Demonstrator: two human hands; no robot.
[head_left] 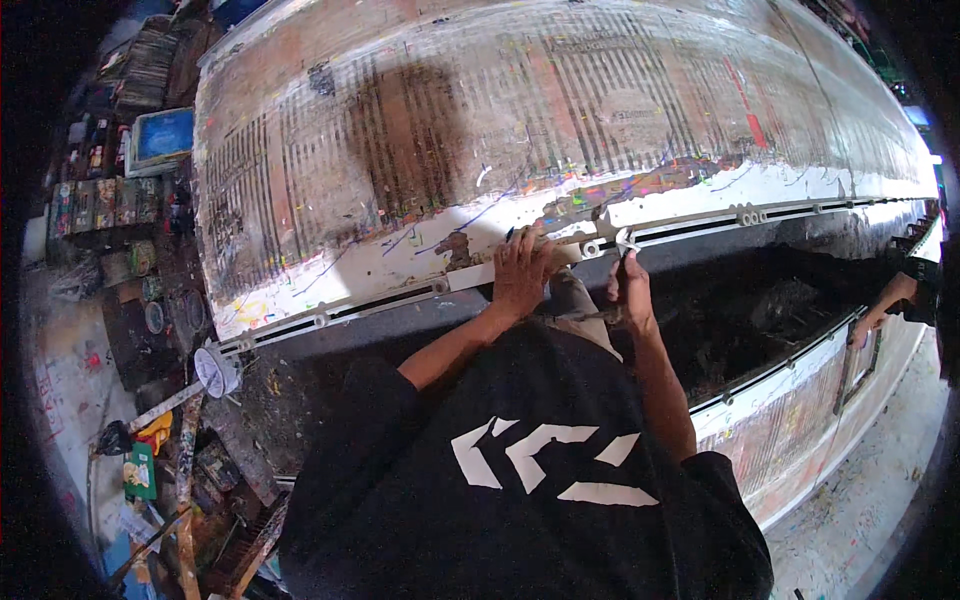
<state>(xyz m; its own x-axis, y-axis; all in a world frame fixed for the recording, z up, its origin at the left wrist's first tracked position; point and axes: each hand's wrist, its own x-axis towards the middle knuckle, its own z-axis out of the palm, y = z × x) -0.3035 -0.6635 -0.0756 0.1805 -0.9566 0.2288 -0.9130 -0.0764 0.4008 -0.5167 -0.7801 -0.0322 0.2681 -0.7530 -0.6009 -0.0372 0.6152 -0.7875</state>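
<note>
My right hand [632,290] is closed round the dark handle of a wrench [626,241]. Its silvery jaw points up at the edge rail [690,232] of a long table. Close to the jaw's left, a round ring stop [590,249] sits on that rail. My left hand [522,275] rests on the same edge, left of the ring, with its fingers laid over the rail onto the paint-marked white border; its thumb is hidden. More ring stops [750,215] are spaced along the rail.
The table top [480,120] is stained and striped. A second long table [770,410] stands at the lower right, where another person's hand [868,325] touches its edge. A white tub [216,370] hangs at the near table's left corner. Wooden strips [186,490] and clutter lie at left.
</note>
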